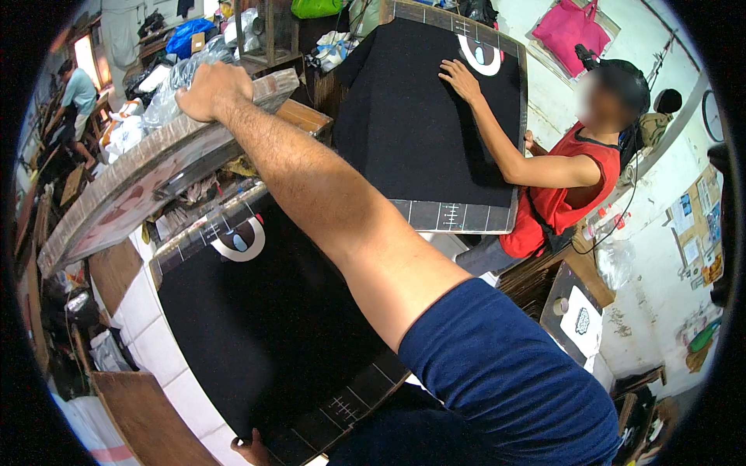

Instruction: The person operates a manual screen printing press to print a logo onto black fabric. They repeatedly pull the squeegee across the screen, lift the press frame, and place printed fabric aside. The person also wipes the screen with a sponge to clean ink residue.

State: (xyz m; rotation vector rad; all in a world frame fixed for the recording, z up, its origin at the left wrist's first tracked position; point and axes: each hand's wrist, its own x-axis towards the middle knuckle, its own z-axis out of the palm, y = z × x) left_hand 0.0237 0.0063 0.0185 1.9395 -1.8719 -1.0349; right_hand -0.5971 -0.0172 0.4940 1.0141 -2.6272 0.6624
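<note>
Right hand on a tilted screen-printing frame, left hand nearly out of sight

The right hand (pixel 216 89) is closed over the upper edge of a wooden screen-printing frame (pixel 113 182), its fingers folded down out of sight on the far side. The frame stands tilted at the left, beside a board (pixel 342 408) covered with black cloth (pixel 256 326); reddish marks on its inner face are too faint to make out. Clear plastic bagging (pixel 163 105) lies heaped just behind the hand, its contents impossible to tell.

The right forearm crosses the middle of the view and hides part of the black cloth, while the navy sleeve (pixel 505 365) covers the board's lower right corner. On the cloth, near the frame, a white eye-shaped print (pixel 252 247) shows a pale blue spot.

The left hand (pixel 250 449) is dark and cut off by the lower edge; only a bit of it shows at the board's near corner, so whether it grips or merely rests there cannot be told.

Beyond the arm, a co-worker in a red top (pixel 559 198) lays one open hand (pixel 462 80) on a second black cloth (pixel 435 140), beside a similar print (pixel 489 66); the co-worker's other hand is mostly hidden
</note>
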